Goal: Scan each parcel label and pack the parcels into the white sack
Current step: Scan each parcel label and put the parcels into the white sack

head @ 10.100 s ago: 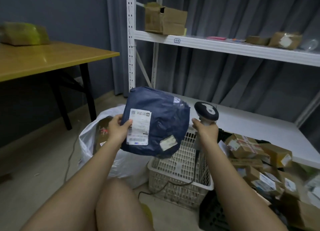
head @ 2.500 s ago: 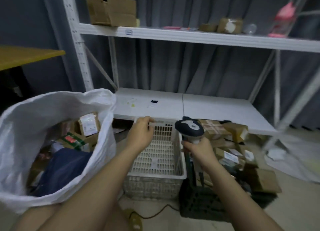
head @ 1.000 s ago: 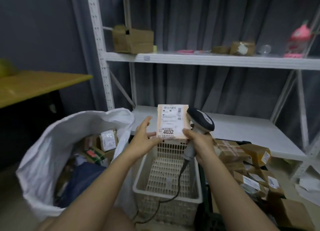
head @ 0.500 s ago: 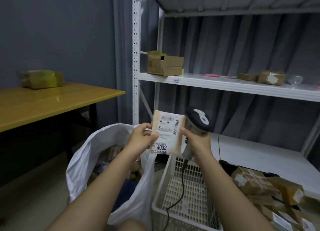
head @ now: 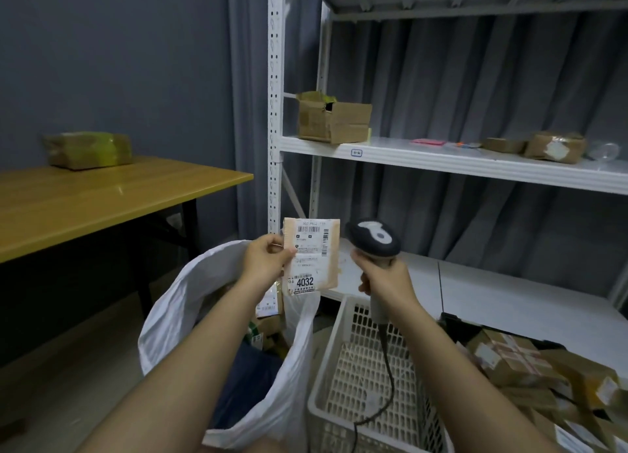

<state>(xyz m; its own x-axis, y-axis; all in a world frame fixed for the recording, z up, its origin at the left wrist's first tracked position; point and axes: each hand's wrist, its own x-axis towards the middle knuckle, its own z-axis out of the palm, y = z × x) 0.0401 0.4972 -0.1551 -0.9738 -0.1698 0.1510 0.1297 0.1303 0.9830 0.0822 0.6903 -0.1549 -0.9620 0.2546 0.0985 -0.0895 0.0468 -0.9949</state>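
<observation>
My left hand [head: 265, 258] pinches the left edge of a small brown parcel [head: 314, 255], held upright with its white label marked 4032 facing me. My right hand [head: 384, 277] grips the handle of a dark corded barcode scanner [head: 372, 238], whose head sits just right of the parcel. Below the parcel stands the open white sack [head: 190, 303], with a dark blue bag and several labelled parcels inside. A pile of brown parcels [head: 530, 367] lies at the lower right.
A white slotted plastic basket [head: 343, 377] stands between the sack and the parcel pile; the scanner cord hangs into it. White metal shelving [head: 441, 161] with cardboard boxes rises behind. A wooden table [head: 85, 201] with a wrapped package stands at the left.
The parcel has drifted slightly left, away from the scanner head, and now hangs above the sack's mouth. My right hand still holds the scanner at about the same height.
</observation>
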